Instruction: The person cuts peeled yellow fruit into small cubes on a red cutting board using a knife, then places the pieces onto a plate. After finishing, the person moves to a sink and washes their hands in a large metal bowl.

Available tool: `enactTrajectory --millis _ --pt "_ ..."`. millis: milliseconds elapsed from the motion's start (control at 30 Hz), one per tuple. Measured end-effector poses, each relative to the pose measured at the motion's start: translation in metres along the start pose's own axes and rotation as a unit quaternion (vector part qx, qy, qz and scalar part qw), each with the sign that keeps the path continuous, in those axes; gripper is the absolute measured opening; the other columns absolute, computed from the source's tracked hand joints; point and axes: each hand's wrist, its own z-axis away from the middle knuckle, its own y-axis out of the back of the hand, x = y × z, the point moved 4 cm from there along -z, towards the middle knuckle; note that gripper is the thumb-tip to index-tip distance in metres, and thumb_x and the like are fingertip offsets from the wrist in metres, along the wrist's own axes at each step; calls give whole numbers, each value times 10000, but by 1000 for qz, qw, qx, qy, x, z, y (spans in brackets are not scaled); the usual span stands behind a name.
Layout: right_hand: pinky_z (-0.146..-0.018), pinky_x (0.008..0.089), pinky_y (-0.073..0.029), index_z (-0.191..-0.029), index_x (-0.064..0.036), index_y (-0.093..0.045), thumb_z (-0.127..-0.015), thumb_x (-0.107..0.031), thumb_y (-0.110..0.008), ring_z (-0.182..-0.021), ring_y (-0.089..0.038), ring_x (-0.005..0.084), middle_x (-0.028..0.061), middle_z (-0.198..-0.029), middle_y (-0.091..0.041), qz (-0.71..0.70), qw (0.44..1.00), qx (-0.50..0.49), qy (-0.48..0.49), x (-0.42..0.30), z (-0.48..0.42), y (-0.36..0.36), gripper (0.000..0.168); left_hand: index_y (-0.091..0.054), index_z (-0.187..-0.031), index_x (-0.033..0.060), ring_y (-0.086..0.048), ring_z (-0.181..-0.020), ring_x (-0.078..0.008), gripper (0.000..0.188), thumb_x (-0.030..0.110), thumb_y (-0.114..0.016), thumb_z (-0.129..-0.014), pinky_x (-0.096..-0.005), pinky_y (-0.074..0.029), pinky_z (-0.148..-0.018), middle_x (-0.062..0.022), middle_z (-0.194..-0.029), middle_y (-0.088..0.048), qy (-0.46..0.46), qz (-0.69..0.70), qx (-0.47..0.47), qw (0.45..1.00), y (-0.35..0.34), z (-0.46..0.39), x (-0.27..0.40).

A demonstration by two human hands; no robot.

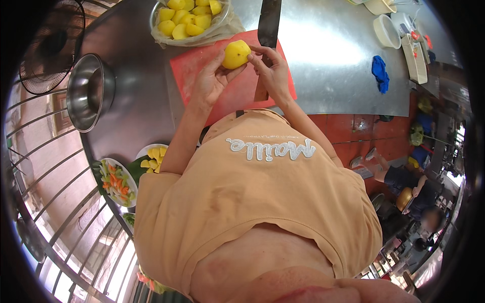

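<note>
A peeled yellow potato piece (pixel 237 54) with small dark spots is held up over a red cutting board (pixel 235 92). My left hand (pixel 214 77) cradles it from the left and below. On its right side, the thumb and fingertips of my right hand (pixel 273 72) press against it. A large knife (pixel 269 24) with a dark blade and brown handle runs across the board, passing behind or under my right hand. The hand hides part of the handle, so whether the palm grips it is unclear. Beyond the board, a lined metal bowl (pixel 152 24) is full of cut potatoes.
An empty steel bowl (pixel 85 92) stands at left, near a fan (pixel 53 41). Below are plates of cut vegetables (pixel 118 181) and yellow pieces (pixel 154 157). A blue cloth (pixel 380 74), white tub (pixel 387 31) and cream basket (pixel 415 58) lie right. Another person (pixel 401 181) is lower right.
</note>
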Motion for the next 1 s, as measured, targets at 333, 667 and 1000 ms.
enactTrajectory --millis 333,667,1000 --pt "-620 253 -497 -900 -23 -719 -768 -95 -778 -667 -561 119 62 -903 -546 113 981 35 153 -13 10 3 161 -512 -1225 -24 -556 -1193 -257 294 93 -576 -963 -411 -482 -1061 -144 -1250 -555 -41 -39 -33 998 -1 18 -7" --pt "-613 260 -517 -845 6 -710 -756 -73 -785 -673 -578 136 90 -953 -573 147 975 0 165 -29 15 3 141 -504 -1273 21 -565 -1178 -202 330 34 -576 -952 -341 -507 -1007 -104 -1269 -553 -142 -182 -14 973 -5 22 -13" --pt "-624 278 -517 -832 9 -712 -738 -79 -788 -716 -590 157 89 -912 -583 140 979 -19 145 -25 10 5 149 -505 -1275 -36 -538 -1199 -174 413 -38 -647 -887 -284 -457 -1027 -121 -1283 -550 -196 -271 -9 942 -7 22 -13"
